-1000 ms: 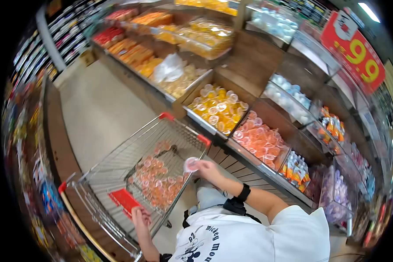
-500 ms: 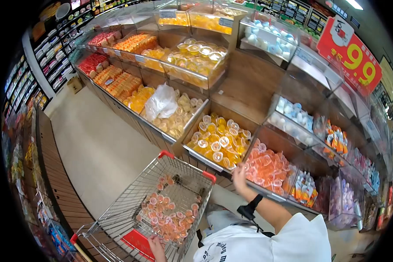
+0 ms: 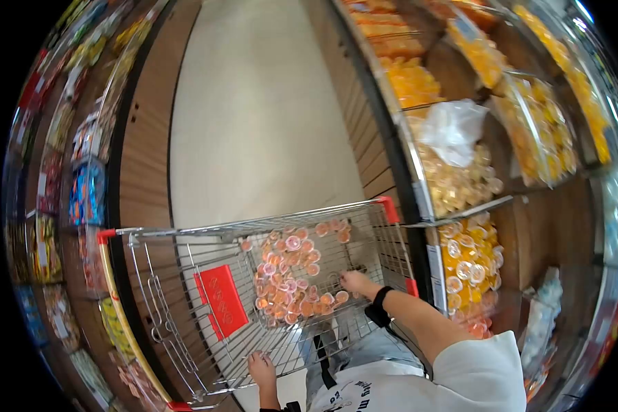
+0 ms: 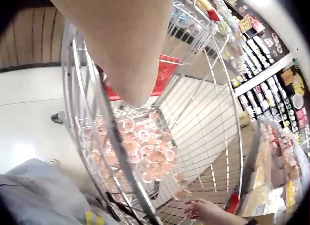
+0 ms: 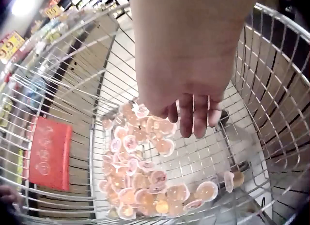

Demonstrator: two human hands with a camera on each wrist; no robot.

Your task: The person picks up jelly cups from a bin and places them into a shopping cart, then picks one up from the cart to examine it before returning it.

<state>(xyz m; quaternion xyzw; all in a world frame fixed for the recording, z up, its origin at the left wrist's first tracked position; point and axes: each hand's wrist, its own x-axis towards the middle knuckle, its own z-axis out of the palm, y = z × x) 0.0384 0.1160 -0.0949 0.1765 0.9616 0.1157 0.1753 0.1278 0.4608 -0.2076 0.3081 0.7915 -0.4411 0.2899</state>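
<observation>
A metal shopping cart (image 3: 254, 224) holds many small pink-orange jelly cups (image 3: 292, 275), heaped toward its handle end. My right hand (image 3: 356, 282) is inside the basket, above the wire floor. The right wrist view shows that hand (image 5: 186, 101) with fingers loosely extended and nothing in them; a single cup (image 5: 232, 181) lies apart near the side wires. At the near side rail, my left hand (image 3: 262, 367) grips the metal, beside the red panel (image 3: 221, 302). Its fingers are mostly hidden in the left wrist view, where the forearm (image 4: 121, 46) covers them.
Bins of yellow jelly cups (image 3: 465, 264) and pale cups with a white plastic bag (image 3: 453, 130) stand on the right. Packaged goods (image 3: 88, 192) line the left shelf. Pale aisle floor (image 3: 261, 110) stretches ahead between the shelves.
The view has turned toward the aisle and down to the cart. My right hand has moved from the edge of the pink-cup bin to inside the cart. The left hand stays by the cart's side.
</observation>
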